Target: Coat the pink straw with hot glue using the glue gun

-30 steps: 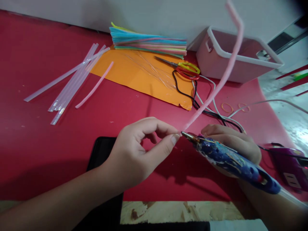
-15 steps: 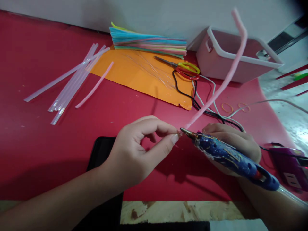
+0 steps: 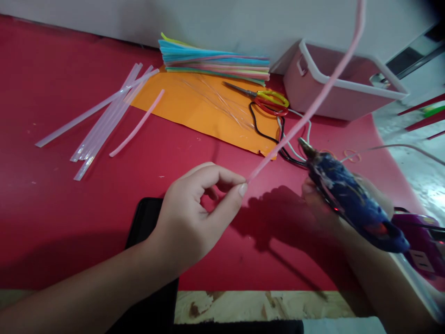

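Between thumb and fingertips, my left hand [image 3: 198, 213] pinches the lower end of a long pink pipe cleaner [image 3: 318, 99]. The pipe cleaner slants up to the right and bends near its top, where it leaves the view. My right hand [image 3: 323, 204] is wrapped round a blue hot glue gun [image 3: 354, 199], worn and smeared with dried glue. Its metal nozzle points up and left, apart from the pipe cleaner. A clear glue stick juts from the gun's back end. The gun hides part of my right hand, and both are slightly blurred.
Glue sticks [image 3: 100, 120] and a short pink pipe cleaner [image 3: 137, 123] lie left. Behind are an orange envelope [image 3: 194, 102], coloured pipe cleaners [image 3: 215, 60], scissors [image 3: 269, 99] and a pink bin [image 3: 323, 97]. A purple power strip [image 3: 420, 236] is right; a black phone-like slab [image 3: 144, 222] lies under my left arm.
My right hand has drawn the glue gun away to the right, so its nozzle has left the pipe cleaner's end. My left hand has shifted slightly left with the pipe cleaner.
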Tool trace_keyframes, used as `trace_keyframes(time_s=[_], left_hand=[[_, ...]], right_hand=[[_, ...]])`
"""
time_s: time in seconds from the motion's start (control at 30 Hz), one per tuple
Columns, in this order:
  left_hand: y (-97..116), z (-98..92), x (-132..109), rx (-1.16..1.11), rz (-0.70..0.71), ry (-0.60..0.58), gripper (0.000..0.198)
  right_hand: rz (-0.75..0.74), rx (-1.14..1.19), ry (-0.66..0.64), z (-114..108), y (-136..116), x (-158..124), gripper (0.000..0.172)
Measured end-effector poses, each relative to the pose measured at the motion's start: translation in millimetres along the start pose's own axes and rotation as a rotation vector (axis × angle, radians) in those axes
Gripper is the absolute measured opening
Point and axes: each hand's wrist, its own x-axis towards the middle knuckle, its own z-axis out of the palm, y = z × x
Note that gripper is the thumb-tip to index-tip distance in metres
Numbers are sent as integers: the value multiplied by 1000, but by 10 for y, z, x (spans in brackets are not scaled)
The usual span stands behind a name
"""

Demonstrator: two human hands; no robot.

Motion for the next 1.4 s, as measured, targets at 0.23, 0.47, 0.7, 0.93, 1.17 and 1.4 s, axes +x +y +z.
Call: trace_keyframes(time_s=[0.23,0.47,0.7,0.93,1.17,1.4], left_hand=[[-1,-3,16,229,229,51,11],[-99,-2,-12,378,481,-52,8],[-141,12,-23,302,668,-153,12],[-107,32,12,199,596,-238,8],[-88,38,19,198,562,-253,9],[-70,49,17,126,324,-333,10]], right_hand=[[-186,-373,-289,137,-100,218,51],[-141,-76,-117,107,-262,164,40],[-85,297,-56,177,-578,143,31],[-56,407,-57,261,-624,164,11],[-29,461,-29,249,-629,180,10],[1,536,-1,242,-602,216,11]])
